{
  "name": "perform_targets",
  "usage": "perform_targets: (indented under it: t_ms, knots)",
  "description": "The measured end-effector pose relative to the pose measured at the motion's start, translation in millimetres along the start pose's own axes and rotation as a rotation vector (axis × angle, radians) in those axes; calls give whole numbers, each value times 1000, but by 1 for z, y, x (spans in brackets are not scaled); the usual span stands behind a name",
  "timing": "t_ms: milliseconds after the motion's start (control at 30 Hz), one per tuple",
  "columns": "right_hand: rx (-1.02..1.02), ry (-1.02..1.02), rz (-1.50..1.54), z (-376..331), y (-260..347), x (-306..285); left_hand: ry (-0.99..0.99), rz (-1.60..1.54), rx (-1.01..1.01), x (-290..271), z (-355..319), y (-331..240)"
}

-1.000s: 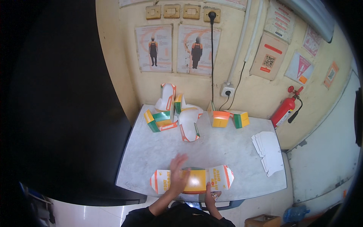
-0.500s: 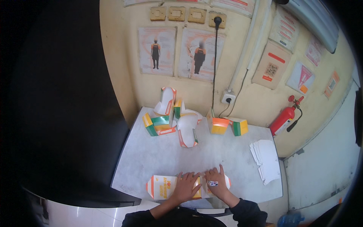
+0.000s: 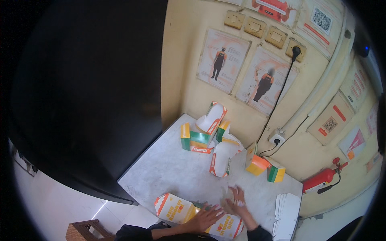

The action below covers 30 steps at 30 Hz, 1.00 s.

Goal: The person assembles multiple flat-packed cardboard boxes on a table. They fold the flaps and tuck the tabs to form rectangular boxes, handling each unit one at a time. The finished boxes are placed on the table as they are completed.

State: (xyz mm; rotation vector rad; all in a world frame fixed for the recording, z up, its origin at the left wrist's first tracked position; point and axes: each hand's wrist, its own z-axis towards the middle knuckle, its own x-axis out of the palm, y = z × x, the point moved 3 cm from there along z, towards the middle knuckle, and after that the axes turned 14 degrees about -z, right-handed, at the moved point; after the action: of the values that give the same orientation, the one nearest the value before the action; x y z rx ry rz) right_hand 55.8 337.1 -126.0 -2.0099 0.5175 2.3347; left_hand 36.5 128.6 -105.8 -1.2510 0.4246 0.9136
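A flat printed food carton blank [image 3: 171, 209], white with yellow print and orange-red scalloped ends, lies along the near edge of the table. Across its middle rests my left hand [image 3: 204, 219], fingers stretched out flat, pressing on the yellow and green panels. My right hand [image 3: 238, 200] is just beyond the carton's right part, over the bare tabletop. Its fingers point away from me and look apart, though slightly blurred, and nothing shows in them. The carton's middle is partly hidden under my left hand.
Several folded cartons [image 3: 221, 156] in white, orange, green and yellow are grouped at the table's [image 3: 161, 172] back. Two more boxes [image 3: 257, 164] stand by the wall near a socket with cables [image 3: 276, 138]. White flat blanks [image 3: 287, 213] lie right; a fire extinguisher [image 3: 319, 180] is beyond.
My view has turned and tilted, so the scene sits differently. My right hand has come off the carton to its far side; my left hand stays flat on it.
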Motion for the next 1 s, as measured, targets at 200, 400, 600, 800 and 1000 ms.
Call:
perform_targets:
  t_ms: [200,400,600,800,1000]
  knots:
    - [-471,-163,-842,114,-30,19,-102,-537,-57,-4,13,1]
    - [-418,-16,-301,90,15,-45,-443,-923,-232,-32,8,-1]
    - [-210,375,276,-19,91,-206,-308,-766,-173,-37,10,-11]
    - [-123,250,493,-34,134,-195,49,-1009,-78,-15,2,-17]
    - [341,-296,569,-83,85,-128,-368,-1894,-557,-1,-1,22]
